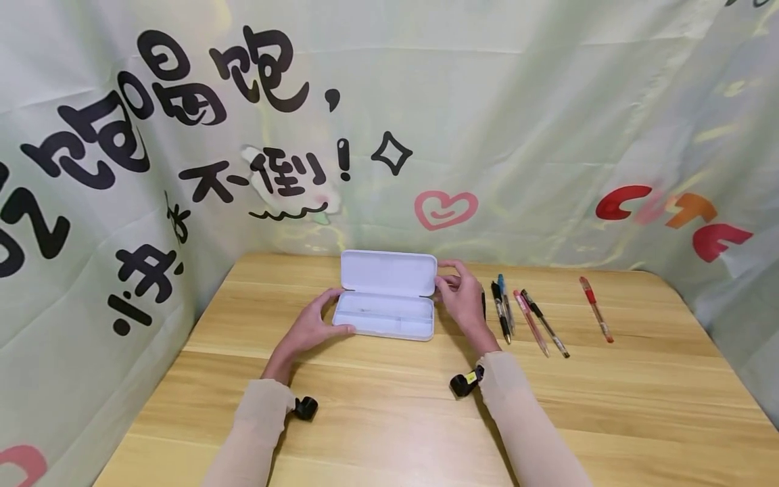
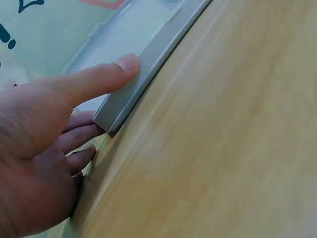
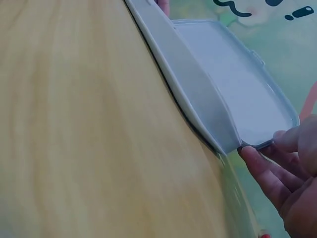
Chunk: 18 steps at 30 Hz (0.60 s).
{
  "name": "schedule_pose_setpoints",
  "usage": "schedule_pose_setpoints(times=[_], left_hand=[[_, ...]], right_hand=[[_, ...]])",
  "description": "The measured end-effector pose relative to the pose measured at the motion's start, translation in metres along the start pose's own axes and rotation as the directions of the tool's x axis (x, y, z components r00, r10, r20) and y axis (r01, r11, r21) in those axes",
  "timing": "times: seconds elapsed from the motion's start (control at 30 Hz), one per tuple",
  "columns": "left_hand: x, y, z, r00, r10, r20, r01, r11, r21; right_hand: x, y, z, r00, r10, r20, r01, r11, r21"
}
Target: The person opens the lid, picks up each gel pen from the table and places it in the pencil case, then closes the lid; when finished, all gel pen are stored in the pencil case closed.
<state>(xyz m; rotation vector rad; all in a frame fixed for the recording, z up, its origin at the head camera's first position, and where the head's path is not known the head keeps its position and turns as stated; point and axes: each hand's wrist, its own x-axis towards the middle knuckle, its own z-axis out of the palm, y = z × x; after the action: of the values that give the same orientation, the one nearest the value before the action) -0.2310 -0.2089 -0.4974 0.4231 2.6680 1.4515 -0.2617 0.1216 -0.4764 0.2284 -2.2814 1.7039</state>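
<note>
A pale lavender-white pencil case (image 1: pixel 385 331) lies on the table with its lid (image 1: pixel 388 272) raised at the back. Shallow compartments divide the base, and no pens lie in them. My left hand (image 1: pixel 313 326) grips the left end of the base. In the left wrist view its thumb (image 2: pixel 128 63) presses the front wall, while the other fingers reach around the end. At the other side, my right hand (image 1: pixel 464 301) pinches the lid's right edge near the hinge. The right wrist view shows its fingertips (image 3: pixel 251 154) at that corner.
Right of the case lie several pens: a black pen (image 1: pixel 502 311), a blue one (image 1: pixel 502 283), a pink one (image 1: pixel 532 323) and another black one (image 1: pixel 544 322). One more is partly behind my right hand. Farther right lies a red pen (image 1: pixel 596 309). A printed curtain (image 1: pixel 523 135) hangs behind the table (image 1: pixel 377 406).
</note>
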Motion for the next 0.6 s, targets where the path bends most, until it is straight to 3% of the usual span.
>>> schedule_pose_setpoints(times=[0.2, 0.37, 0.47, 0.6], left_hand=[[-0.0021, -0.0014, -0.0019, 0.998, -0.010, 0.061, 0.011, 1.000, -0.025], [-0.0056, -0.0031, -0.0068, 0.990, -0.007, 0.138, 0.016, 0.998, -0.062], [-0.0053, -0.0033, -0.0079, 0.990, 0.009, 0.144, -0.001, 0.998, -0.058], [-0.0049, -0.0032, -0.0081, 0.991, 0.010, 0.135, -0.001, 0.998, -0.062]], right_hand=[[0.0014, 0.0052, -0.0060, 0.999, 0.012, 0.045, -0.007, 0.994, -0.111], [0.0026, 0.0082, -0.0087, 0.990, 0.107, 0.088, -0.092, 0.983, -0.162], [0.0027, 0.0078, -0.0097, 0.980, 0.152, 0.126, -0.124, 0.971, -0.202], [0.0027, 0.0078, -0.0091, 0.971, 0.157, 0.177, -0.096, 0.945, -0.312]])
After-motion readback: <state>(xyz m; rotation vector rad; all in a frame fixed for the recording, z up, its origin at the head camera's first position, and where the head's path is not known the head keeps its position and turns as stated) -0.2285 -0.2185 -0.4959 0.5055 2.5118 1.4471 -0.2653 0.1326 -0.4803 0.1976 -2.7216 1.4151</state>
